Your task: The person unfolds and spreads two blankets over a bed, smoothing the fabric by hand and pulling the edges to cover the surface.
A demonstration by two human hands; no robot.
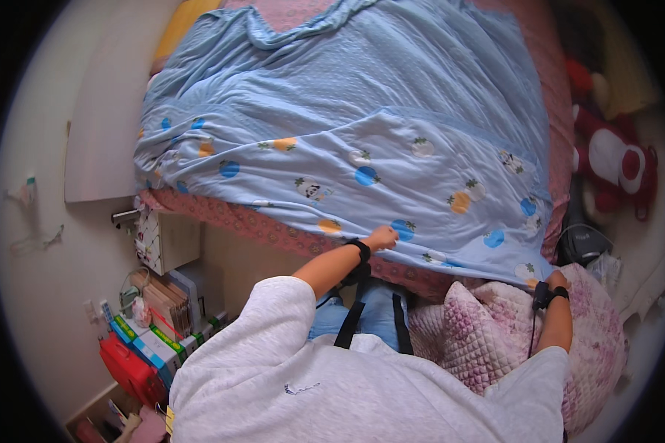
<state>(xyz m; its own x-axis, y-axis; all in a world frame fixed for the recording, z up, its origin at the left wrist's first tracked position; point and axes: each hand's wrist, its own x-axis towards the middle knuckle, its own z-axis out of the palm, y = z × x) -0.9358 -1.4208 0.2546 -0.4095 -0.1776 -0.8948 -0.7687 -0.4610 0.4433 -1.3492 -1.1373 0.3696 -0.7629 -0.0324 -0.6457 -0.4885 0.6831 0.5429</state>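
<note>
A light blue blanket (332, 96) with a printed border of pineapples and dots lies wrinkled over a bed with a pink patterned sheet (273, 224). At the blanket's near edge, left of its right corner, my left hand (382, 239) is closed on the fabric. My right hand (558, 280) is at the near right corner, its fingers closed around the cloth and partly hidden. Black bands circle both wrists. The near edge is drawn fairly straight between my hands, with folds running across the border.
A quilted pink-and-white cover (488, 332) is bunched beside my right arm. Red plush toys (613, 155) lie along the right side. To the left stand a small white cabinet (166, 240), boxes (151, 347) and a red case (129, 369) by the wall.
</note>
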